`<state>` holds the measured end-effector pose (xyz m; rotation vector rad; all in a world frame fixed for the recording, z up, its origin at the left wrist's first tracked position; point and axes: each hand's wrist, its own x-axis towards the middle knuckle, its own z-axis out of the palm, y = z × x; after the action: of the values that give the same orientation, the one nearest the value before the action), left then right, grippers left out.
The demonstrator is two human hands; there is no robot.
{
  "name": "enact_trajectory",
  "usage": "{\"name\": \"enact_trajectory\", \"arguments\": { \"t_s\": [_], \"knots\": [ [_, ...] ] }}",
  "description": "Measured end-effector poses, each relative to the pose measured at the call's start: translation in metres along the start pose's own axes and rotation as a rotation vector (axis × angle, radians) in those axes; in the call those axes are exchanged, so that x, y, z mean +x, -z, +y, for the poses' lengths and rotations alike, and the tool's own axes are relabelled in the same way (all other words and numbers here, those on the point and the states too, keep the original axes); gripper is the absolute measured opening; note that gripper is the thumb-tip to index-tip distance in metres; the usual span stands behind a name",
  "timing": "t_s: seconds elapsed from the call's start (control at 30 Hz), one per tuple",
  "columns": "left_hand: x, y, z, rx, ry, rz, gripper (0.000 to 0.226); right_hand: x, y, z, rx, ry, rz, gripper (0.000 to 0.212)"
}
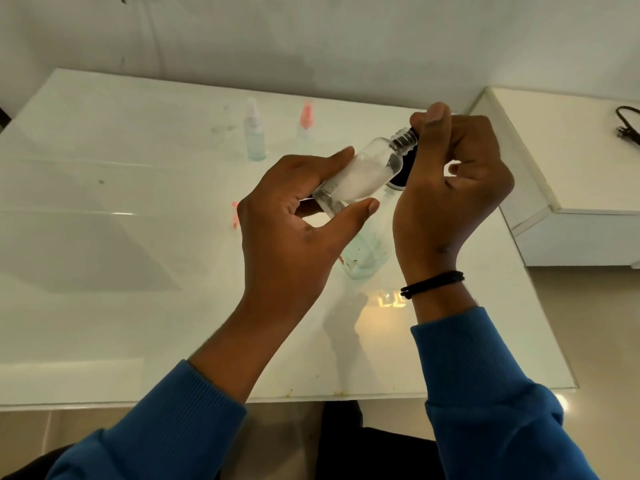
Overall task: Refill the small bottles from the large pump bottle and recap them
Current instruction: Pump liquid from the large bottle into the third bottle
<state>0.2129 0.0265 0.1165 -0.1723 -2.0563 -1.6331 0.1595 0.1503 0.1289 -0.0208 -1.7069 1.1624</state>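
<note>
My left hand (294,230) grips a small clear bottle (360,178) with white liquid inside, tilted with its threaded neck up and to the right. My right hand (450,188) is closed around a black cap (403,168) at that neck; the cap is mostly hidden by my fingers. Below my hands a large clear bottle (365,258) with a little pale liquid stands on the white table (138,271), partly hidden. Two small spray bottles stand farther back, one with a white top (254,133) and one with a pink top (305,128).
A small pink piece (235,214) lies on the table left of my left hand. A white cabinet (571,168) stands to the right with a black cable (628,124) on it. The wall runs behind the table.
</note>
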Motion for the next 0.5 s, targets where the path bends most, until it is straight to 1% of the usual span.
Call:
{"name": "enact_trajectory", "arguments": {
  "t_s": [0.5],
  "knots": [
    [-0.0001,-0.0002,0.0008,-0.01,-0.006,0.001,0.049,0.0052,0.001,-0.001,-0.033,0.015,0.001,0.031]
  ]
}}
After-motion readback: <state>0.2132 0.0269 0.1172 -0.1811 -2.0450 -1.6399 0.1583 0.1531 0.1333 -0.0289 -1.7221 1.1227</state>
